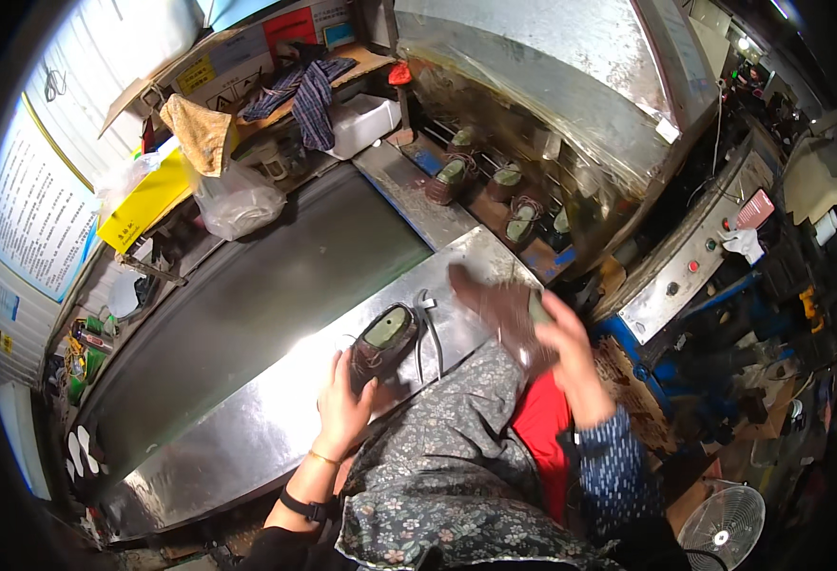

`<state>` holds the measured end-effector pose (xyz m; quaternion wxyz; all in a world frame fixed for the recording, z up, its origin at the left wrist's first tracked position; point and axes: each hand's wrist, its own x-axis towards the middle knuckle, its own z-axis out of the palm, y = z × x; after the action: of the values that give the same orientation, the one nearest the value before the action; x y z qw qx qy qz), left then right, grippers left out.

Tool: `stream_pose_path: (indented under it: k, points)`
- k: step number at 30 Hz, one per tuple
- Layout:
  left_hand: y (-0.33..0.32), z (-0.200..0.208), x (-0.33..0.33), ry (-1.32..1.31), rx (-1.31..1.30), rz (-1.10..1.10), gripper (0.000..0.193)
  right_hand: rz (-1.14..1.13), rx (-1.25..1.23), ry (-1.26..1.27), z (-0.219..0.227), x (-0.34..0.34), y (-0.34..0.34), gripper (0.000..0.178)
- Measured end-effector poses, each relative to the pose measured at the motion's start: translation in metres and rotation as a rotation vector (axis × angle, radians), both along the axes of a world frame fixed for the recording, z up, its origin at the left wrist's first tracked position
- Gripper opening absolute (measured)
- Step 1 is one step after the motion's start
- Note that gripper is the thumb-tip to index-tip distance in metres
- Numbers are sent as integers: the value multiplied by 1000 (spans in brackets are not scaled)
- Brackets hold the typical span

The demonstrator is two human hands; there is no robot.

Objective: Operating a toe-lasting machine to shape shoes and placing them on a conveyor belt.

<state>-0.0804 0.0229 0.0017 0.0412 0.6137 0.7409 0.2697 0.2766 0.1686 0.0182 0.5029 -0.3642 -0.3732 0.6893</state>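
My left hand (344, 404) grips the near end of a dark brown shoe (380, 357) that has a green last in its opening, at the edge of the metal ledge. A second brown shoe (506, 314), smeared by motion, is in my right hand (566, 343), and a bit of pale green shows near my fingers. Between the two shoes lies a pair of metal pincers (428, 306), its handles toward me.
Beyond the metal ledge (247, 404) runs a dark belt (276, 266). Several shoes on lasts (451, 177) stand on a rack below a metal hood (552, 57). A control panel with buttons (692, 267) is at right, a fan (721, 536) lower right.
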Motion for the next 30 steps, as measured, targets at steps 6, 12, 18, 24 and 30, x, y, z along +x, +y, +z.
stream_pose_path:
  k: [6,12,18,24,30]
  points:
    - [51,-30,-29,-154,-93,-97,89,-151,140,-690,-14,-114,154,87]
    - [75,-6,-32,-1002,-204,180,58,352,78,-286,-51,-155,-23,90]
    - [45,42,109,-1768,-389,-327,80,29,-247,101,29,-77,-89,101]
    - [28,31,95,-1142,-606,-1029,53,-477,320,-440,114,132,-128,91]
    - [-14,-28,95,-1263,-626,-479,23,-1132,164,-1435,180,303,-132,89]
